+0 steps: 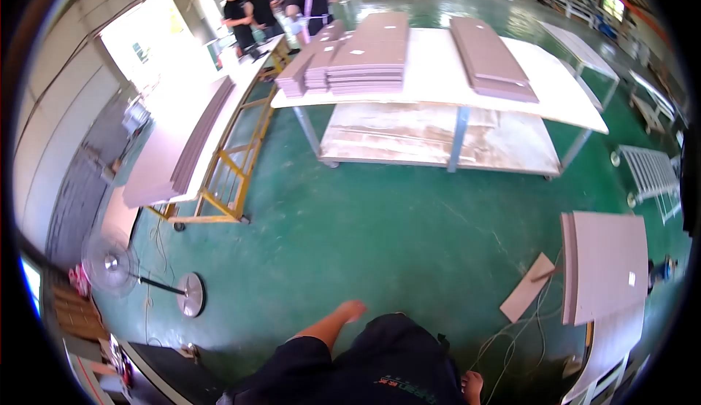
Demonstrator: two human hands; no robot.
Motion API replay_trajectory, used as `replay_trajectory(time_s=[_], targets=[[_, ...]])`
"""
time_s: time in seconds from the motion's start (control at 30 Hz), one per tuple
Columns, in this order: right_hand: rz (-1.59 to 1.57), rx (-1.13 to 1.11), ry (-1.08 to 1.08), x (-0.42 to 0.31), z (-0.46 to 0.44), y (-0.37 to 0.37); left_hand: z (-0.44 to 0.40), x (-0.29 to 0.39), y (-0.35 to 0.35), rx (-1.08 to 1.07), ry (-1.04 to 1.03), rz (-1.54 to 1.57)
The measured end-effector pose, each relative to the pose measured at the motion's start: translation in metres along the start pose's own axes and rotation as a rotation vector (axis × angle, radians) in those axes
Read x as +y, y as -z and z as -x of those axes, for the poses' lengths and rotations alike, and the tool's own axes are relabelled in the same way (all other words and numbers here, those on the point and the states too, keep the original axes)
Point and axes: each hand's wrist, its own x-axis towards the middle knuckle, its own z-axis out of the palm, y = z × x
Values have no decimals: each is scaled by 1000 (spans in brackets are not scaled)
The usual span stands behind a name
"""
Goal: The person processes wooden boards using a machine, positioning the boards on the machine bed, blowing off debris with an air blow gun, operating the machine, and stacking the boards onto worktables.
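My left hand (352, 310) swings out in front of my body over the green floor. Its fingers are blurred, and nothing shows in it. Low in the view, beside the dark shirt (409, 365), part of my right hand (473, 384) hangs by my side; its fingers are too small and partly hidden to read. Neither hand touches a board. Ahead stands a white-topped table (431, 62) with stacked mauve boards (369, 55) and a second, narrower pile of boards (493, 58). To the right, large mauve panels (606, 266) rest on a stand.
A yellow-framed trolley (234, 175) bears long boards (182, 142) at left. Nearer is a standing fan (191, 294). Cables (511, 346) and a loose board piece (527, 288) lie on the floor at right. Several people (252, 14) stand at the far left.
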Motion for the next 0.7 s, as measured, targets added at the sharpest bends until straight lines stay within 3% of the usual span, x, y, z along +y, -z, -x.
replay_trajectory(time_s=[0.13, 0.27, 0.37, 0.4, 0.5, 0.53, 0.63, 0.7], targets=[[260, -38, 163, 6, -104, -9, 13, -17, 23, 90, 100, 82], [353, -128, 80, -82, -11, -46, 39, -24, 27, 30, 109, 71], [201, -128, -76, -103, -10, -40, 37, -57, 0, -33, 117, 45], [240, -279, -23, -100, -24, -24, 35, -72, -16, -24, 94, 84], [205, -301, -177, -84, -69, 21, 36, -74, -32, 13, 135, 159], [-161, -706, -339, -58, -117, 64, 41, -70, -36, 24, 168, 179], [447, -129, -217, -109, -22, -1, 47, -61, -34, -14, 65, 103], [528, -284, -102, -91, -41, 11, 17, -80, -53, 37, 61, 74]])
